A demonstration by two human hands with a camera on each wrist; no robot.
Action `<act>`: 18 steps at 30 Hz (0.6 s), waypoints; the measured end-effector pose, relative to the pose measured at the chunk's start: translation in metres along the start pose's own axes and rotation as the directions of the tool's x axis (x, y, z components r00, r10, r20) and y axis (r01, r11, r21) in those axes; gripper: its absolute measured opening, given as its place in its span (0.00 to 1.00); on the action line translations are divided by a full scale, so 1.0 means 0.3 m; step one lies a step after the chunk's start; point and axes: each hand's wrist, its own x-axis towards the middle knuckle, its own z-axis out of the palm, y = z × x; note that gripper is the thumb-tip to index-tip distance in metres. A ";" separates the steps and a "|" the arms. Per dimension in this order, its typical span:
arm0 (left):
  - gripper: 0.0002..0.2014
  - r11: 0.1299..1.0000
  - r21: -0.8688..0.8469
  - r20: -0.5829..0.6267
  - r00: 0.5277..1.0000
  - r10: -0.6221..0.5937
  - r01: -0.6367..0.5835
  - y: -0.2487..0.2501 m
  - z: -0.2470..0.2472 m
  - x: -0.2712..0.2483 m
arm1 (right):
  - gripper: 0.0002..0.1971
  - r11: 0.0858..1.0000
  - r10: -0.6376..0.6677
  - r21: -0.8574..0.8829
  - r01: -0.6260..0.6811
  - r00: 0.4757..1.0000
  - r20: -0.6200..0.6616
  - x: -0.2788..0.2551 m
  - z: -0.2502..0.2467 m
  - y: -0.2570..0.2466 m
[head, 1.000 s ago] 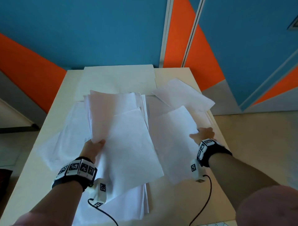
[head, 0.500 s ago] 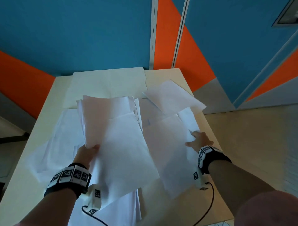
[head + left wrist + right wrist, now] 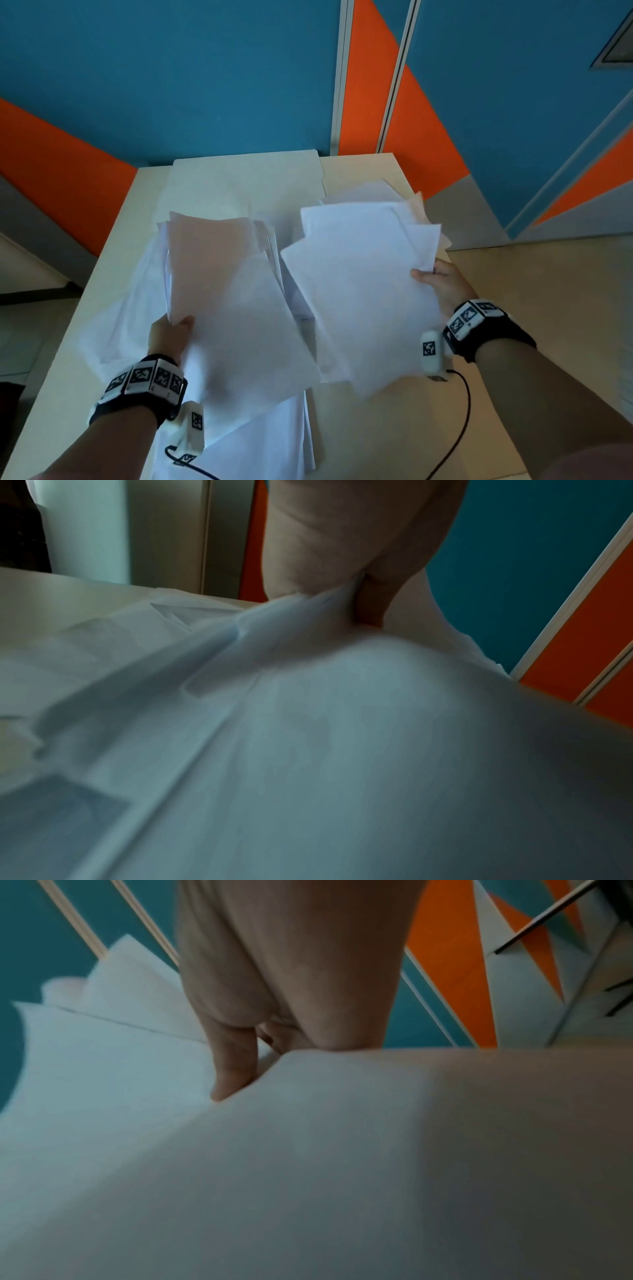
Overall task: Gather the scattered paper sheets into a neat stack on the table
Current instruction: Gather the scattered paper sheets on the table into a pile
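Observation:
White paper sheets cover much of the pale table (image 3: 113,246). My left hand (image 3: 171,334) grips a fanned bundle of sheets (image 3: 233,308) at its near left edge, thumb on top, lifted over more sheets (image 3: 113,308) lying on the table. In the left wrist view the left hand (image 3: 356,569) pinches the bundle (image 3: 308,723). My right hand (image 3: 442,282) holds a second bundle (image 3: 359,284) by its right edge, raised and tilted. The right wrist view shows the right hand's thumb (image 3: 232,1066) pressing on that bundle (image 3: 240,1164).
A large white sheet (image 3: 246,181) lies flat at the table's far end. Blue and orange wall panels (image 3: 205,75) stand right behind the table. Floor (image 3: 548,291) lies to the right of the table's right edge. Wrist-camera cables (image 3: 459,428) trail near the front edge.
My right hand has gathered the loose right-side sheets and lifted them off the table into a bundle. The left hand keeps its grip on its bundle, barely moved.

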 end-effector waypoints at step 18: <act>0.26 0.969 -0.238 0.416 0.909 0.033 0.073 0.085 0.096 -0.094 | 0.16 0.974 0.203 0.012 -0.227 0.894 0.398 -0.020 0.347 0.062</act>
